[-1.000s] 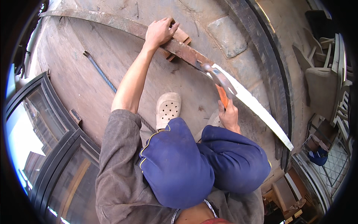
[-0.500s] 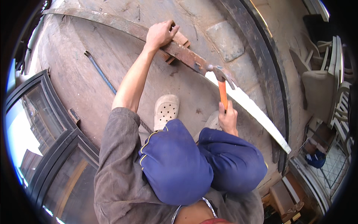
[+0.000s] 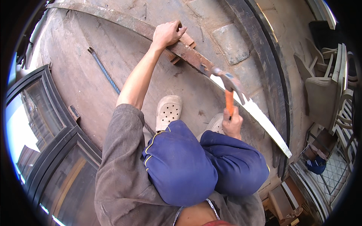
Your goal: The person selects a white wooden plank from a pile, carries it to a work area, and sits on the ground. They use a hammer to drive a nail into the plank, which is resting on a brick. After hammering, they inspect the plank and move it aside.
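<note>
On the bare concrete floor point(image 3: 94, 75), a long wooden plank point(image 3: 181, 47) lies across the view, weathered brown along most of its length and pale at its right end. The left hand point(image 3: 167, 33) presses flat on the brown part, fingers spread over the top and curled on the far edge, pinning it above a small wooden block point(image 3: 183, 47) wedged underneath. The right hand point(image 3: 232, 124) is wrapped tightly around the orange handle of a claw hammer point(image 3: 230, 88), whose steel head sits at the plank just where the brown wood meets the pale stretch; whether it touches a nail there cannot be told. The person squats, blue-trousered knees point(image 3: 196, 165) low in view, with pale perforated clogs point(image 3: 168, 112) planted near the plank. A ribbed steel rod point(image 3: 105, 73) lies well apart to the left. The risk, as it looks, is a glancing blow: the head meets the narrow edge at a slant, so it could skid off toward the near foot or jolt the plank loose from the block. The pinning hand lies along the same board, and a slip or a splintering edge could catch those fingers.
</note>
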Motion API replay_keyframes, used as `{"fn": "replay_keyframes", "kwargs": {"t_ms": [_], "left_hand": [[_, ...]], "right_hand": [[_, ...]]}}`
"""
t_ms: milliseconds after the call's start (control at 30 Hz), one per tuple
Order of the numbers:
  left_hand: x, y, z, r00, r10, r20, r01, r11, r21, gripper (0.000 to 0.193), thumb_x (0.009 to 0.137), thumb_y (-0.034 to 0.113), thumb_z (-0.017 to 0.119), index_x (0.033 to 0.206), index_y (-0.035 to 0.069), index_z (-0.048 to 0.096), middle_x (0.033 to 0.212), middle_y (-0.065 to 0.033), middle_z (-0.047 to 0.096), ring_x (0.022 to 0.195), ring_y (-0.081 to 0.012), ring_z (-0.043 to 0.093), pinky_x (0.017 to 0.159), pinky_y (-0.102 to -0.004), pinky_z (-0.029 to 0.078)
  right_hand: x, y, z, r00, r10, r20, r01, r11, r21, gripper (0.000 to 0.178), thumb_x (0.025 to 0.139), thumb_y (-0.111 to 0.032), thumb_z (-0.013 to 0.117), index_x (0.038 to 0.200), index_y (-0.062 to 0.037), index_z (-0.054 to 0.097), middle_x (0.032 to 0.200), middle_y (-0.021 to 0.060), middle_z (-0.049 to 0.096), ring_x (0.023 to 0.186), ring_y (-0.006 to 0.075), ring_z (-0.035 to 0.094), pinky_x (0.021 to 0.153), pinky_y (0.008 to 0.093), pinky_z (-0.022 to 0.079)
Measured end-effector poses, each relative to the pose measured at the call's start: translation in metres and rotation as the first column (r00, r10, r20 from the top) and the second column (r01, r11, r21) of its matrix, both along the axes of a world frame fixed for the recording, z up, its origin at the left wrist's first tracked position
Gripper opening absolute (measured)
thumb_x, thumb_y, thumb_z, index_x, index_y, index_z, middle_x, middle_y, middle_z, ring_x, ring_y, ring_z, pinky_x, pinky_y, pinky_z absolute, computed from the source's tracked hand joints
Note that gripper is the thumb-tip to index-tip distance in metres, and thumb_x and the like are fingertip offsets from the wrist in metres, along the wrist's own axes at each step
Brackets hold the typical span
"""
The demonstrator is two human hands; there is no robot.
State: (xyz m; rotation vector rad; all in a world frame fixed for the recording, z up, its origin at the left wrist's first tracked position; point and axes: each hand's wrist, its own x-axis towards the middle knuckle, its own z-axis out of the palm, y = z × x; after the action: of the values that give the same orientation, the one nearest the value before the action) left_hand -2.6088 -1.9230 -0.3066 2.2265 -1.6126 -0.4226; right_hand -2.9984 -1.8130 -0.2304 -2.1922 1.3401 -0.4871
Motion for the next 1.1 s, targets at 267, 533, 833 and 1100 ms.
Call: {"fn": "replay_keyframes", "kwargs": {"t_ms": [267,533,833,1100], "left_hand": [[-0.001,0.000,-0.004,0.999,-0.017,0.037,0.018,0.999,-0.047,0.044,0.094,0.048,0.052,0.102,0.008,0.065,0.092,-0.0165,0.071,0.088,-0.0361,0.067,0.077,-0.0460,0.053],[0.008,0.007,-0.005,0.999,-0.003,0.041,0.005,0.999,-0.048,0.042,0.093,0.047,0.053,0.100,0.008,0.066,0.091,-0.0154,0.071,0.087,-0.0351,0.068,0.077,-0.0451,0.052],[0.005,0.003,-0.005,1.000,0.005,0.005,-0.004,0.997,-0.073,0.041,0.094,0.046,0.052,0.101,0.008,0.067,0.090,-0.0168,0.071,0.086,-0.0366,0.068,0.076,-0.0454,0.053],[0.008,0.010,-0.005,0.998,-0.001,0.065,0.003,0.999,-0.039,0.041,0.094,0.046,0.052,0.100,0.008,0.067,0.090,-0.0170,0.071,0.086,-0.0367,0.068,0.077,-0.0458,0.053]], "right_hand": [[-0.008,-0.016,-0.013,0.903,0.149,0.403,-0.111,0.987,-0.117,0.028,0.098,-0.025,0.057,0.106,0.0014,0.053,0.068,0.0165,0.062,0.056,0.0343,0.065,0.051,0.0416,0.050],[0.002,-0.012,0.023,0.928,0.106,0.356,-0.058,0.988,-0.141,0.034,0.101,-0.034,0.050,0.092,-0.0011,0.052,0.065,0.0125,0.057,0.050,0.0225,0.057,0.045,0.0322,0.046],[0.007,0.009,-0.013,0.997,0.071,-0.021,-0.066,0.982,0.176,0.023,0.097,-0.023,0.058,0.097,-0.0013,0.052,0.068,0.0248,0.057,0.061,0.0442,0.062,0.050,0.0448,0.046],[0.016,-0.009,-0.009,0.722,0.207,0.660,-0.071,0.971,-0.227,0.035,0.103,-0.038,0.043,0.104,-0.0035,0.047,0.070,0.0088,0.055,0.055,0.0140,0.055,0.045,0.0246,0.042]]}}
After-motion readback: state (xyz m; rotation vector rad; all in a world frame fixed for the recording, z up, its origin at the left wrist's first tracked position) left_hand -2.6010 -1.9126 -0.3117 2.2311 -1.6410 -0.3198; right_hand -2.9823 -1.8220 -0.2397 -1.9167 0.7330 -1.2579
